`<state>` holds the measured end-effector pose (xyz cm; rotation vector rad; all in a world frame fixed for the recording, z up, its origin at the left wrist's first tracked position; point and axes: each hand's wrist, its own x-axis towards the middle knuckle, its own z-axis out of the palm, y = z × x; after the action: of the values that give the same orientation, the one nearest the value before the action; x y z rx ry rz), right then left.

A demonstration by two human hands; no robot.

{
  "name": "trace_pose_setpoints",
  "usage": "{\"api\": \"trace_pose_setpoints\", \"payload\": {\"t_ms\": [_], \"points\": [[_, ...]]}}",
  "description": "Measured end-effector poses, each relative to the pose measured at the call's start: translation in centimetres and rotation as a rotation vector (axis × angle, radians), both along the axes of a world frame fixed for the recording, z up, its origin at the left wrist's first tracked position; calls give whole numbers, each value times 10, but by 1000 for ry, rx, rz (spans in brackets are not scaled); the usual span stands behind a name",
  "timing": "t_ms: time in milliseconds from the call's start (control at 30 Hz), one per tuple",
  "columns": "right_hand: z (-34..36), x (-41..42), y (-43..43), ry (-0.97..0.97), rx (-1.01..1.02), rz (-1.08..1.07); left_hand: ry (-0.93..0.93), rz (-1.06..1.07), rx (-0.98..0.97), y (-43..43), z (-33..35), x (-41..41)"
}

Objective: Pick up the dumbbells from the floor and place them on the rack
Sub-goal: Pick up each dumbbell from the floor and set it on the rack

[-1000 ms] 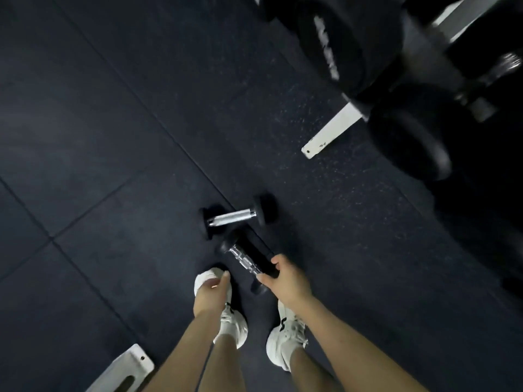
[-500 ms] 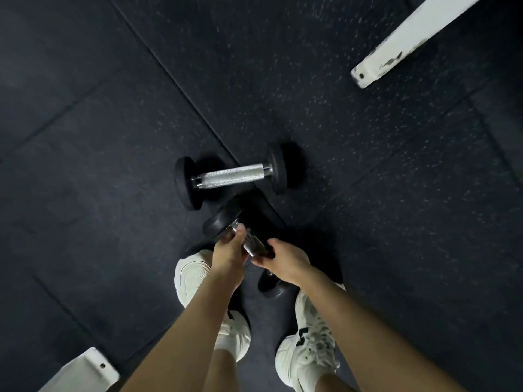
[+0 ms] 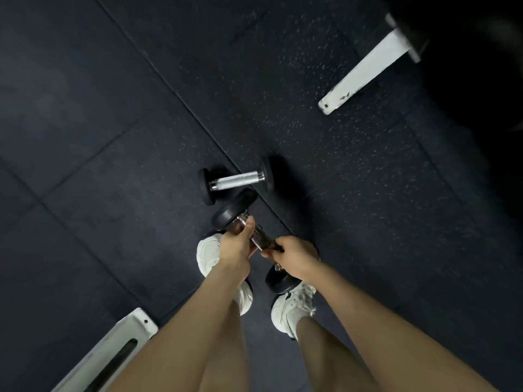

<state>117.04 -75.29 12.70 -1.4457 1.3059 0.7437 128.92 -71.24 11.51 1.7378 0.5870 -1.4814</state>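
Both hands grip the chrome handle of a small black dumbbell (image 3: 235, 209) held above my feet. My left hand (image 3: 236, 244) is wrapped round the handle near its far head. My right hand (image 3: 294, 254) holds the handle near the near head, which hangs over my right shoe. A second dumbbell (image 3: 236, 181) of the same kind lies on the dark rubber floor just beyond, its handle bare and untouched. The rack itself is only a dark mass at the top right, with its white foot (image 3: 359, 77) on the floor.
Dark rubber floor tiles (image 3: 113, 137) spread to the left and ahead. Another white metal base (image 3: 113, 352) sits at the lower left beside my left leg. My white shoes (image 3: 210, 256) stand under the held dumbbell.
The view has pulled back and the held dumbbell has risen off the floor. My left hand, free a second ago, now grips the handle with my right.
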Motion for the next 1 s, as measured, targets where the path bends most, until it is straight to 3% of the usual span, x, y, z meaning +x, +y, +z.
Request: {"api": "trace_pose_setpoints", "payload": {"t_ms": [167, 467, 767, 1000], "points": [[149, 14, -30, -74, -102, 12, -50, -73, -109, -34, 153, 19], [390, 44, -76, -188, -297, -174, -187, -256, -343, -98, 402, 53], [502, 51, -153, -337, -463, -502, -352, -573, -586, -205, 529, 61], [529, 33, -264, -450, -556, -711, -416, -713, -671, -336, 570, 33]]}}
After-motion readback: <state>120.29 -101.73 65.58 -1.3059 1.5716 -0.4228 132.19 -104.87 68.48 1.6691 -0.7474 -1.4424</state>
